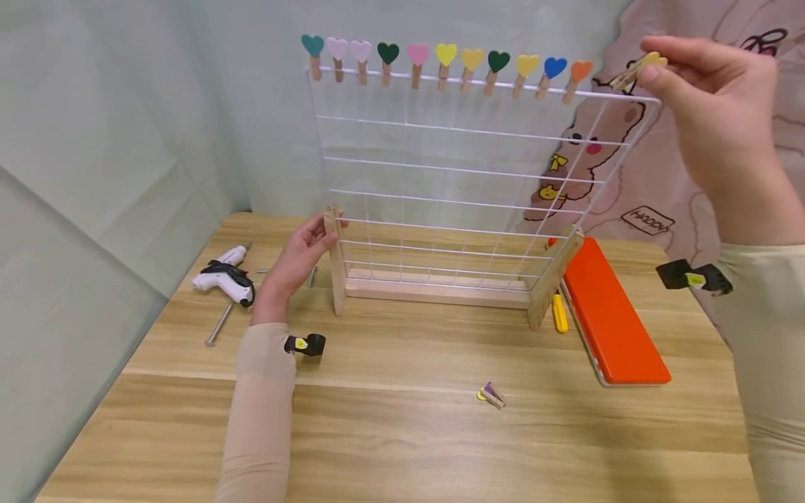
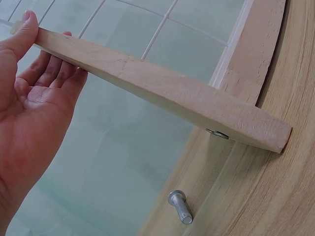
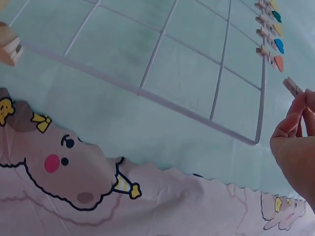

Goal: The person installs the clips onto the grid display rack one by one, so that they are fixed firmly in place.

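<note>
A white wire grid [image 1: 405, 124] stands in a wooden frame on the table. My left hand [image 1: 292, 260] grips the top of its left wooden post [image 1: 337, 272], thumb on one side and fingers on the other in the left wrist view. Several wooden clothespins with coloured hearts line the grid's top wire, ending in an orange-heart clothespin [image 1: 580, 72] at the right. Beyond it, my right hand [image 1: 723, 98] pinches a yellow-heart clothespin [image 1: 625, 77] near the top right corner. In the right wrist view this clothespin [image 3: 291, 86] is apart from the wire.
Loose clothespins [image 1: 492, 397] lie on the table in front. A glue gun [image 1: 228, 276] and a bolt [image 1: 219, 325] are at the left. At the right lie a red-orange case [image 1: 613, 314] and a yellow-handled tool [image 1: 560, 314]. A patterned cloth [image 1: 679, 161] hangs behind.
</note>
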`<state>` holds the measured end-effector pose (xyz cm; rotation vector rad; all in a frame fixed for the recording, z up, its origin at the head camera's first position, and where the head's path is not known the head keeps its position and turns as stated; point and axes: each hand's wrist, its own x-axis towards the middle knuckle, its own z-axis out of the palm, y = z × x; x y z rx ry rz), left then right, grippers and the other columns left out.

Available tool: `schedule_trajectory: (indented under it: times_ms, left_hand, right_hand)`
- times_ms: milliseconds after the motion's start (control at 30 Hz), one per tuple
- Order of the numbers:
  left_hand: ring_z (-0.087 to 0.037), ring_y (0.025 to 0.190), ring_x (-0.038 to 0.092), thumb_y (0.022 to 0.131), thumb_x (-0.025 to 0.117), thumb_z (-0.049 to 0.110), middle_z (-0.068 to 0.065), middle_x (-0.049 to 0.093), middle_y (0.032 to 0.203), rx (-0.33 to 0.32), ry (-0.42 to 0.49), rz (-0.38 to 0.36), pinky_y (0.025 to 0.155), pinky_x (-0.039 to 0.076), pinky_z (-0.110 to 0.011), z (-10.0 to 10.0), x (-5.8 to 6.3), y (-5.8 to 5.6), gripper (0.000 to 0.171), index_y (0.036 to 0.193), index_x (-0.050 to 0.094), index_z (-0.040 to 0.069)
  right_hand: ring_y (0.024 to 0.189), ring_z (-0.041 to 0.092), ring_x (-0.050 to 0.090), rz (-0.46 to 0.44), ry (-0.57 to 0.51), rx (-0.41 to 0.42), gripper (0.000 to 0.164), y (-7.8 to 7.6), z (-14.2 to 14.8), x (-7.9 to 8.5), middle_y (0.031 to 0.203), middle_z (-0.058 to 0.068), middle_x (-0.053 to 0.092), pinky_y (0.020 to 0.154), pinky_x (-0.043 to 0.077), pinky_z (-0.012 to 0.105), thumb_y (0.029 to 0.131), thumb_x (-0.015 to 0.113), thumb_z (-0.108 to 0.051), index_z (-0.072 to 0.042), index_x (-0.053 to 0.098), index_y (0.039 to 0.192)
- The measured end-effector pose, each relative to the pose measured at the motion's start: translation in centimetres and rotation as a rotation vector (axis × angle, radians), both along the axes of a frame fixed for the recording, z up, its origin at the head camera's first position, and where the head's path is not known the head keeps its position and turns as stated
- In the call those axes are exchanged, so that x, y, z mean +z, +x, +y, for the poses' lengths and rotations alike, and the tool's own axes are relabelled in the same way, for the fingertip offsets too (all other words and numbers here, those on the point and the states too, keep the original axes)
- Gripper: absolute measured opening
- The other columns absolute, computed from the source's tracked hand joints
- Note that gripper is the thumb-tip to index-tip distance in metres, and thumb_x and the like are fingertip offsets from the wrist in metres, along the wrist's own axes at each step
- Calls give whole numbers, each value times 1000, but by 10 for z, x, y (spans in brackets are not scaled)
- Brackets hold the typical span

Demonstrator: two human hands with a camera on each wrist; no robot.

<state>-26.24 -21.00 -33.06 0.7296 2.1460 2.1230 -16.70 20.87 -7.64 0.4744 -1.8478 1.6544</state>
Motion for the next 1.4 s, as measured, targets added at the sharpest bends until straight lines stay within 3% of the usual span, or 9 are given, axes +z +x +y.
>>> schedule_trajectory:
  times_ms: [133,233,333,433,567,800,1067,1233,1400]
  left_hand:
    - [-17,121,37,88,49,24,-9,45,127,4,-18,1,98,30,-32,1,1,-1,45,130,38,16]
    - [-21,123,35,88,49,25,-14,42,129,1,-29,1,99,29,-32,2,6,4,47,131,36,14]
    - [-25,124,31,89,48,24,-19,38,130,-3,-30,2,95,32,-23,4,13,11,48,132,34,10]
    - [-29,125,29,89,48,23,-21,36,130,-4,-27,-1,89,35,-15,5,17,15,49,132,33,8]
    - [-28,124,30,89,48,23,-21,36,130,2,-28,-6,89,35,-16,5,18,15,47,132,34,9]
    - [-24,123,33,89,48,23,-20,38,130,8,-43,-11,97,31,-28,5,18,16,48,132,34,9]
    - [-22,123,34,89,47,23,-17,39,130,10,-41,-18,100,26,-37,5,18,16,47,132,34,10]
    - [-18,122,35,89,47,24,-14,40,129,10,-49,-15,98,30,-30,5,17,16,47,132,35,11]
    - [-17,122,36,89,47,24,-14,41,129,12,-55,-3,94,33,-22,5,16,15,47,132,34,10]
  right_hand:
    - [84,17,55,-34,-16,29,35,0,-2,-1,97,13,58,78,43,15,70,68,-6,8,61,101]
    - [83,17,56,-38,74,-31,32,-1,-5,0,95,11,61,79,43,15,72,66,-9,7,62,99]
    - [77,14,55,-3,207,-137,27,-2,-9,1,92,9,62,75,43,13,73,65,-11,4,64,96]
    - [72,10,51,104,342,-290,20,-4,-13,0,87,4,63,67,40,11,76,63,-12,0,67,91]
    - [65,5,46,192,459,-445,15,-8,-18,-1,83,-3,64,57,35,11,79,62,-17,-6,70,87]
    - [59,6,47,45,429,-367,13,-9,-22,0,78,-11,63,53,36,9,77,63,-11,-6,70,87]
    - [65,8,52,-96,316,-219,25,-9,-22,4,83,-4,64,55,40,9,74,65,-18,-4,68,94]
    - [74,8,55,-61,301,-217,27,-10,-20,-1,88,-1,62,65,41,10,75,65,-15,-4,65,99]
    - [76,7,50,36,309,-328,28,-6,-18,-7,94,-3,57,68,41,12,77,64,-15,-8,64,104]
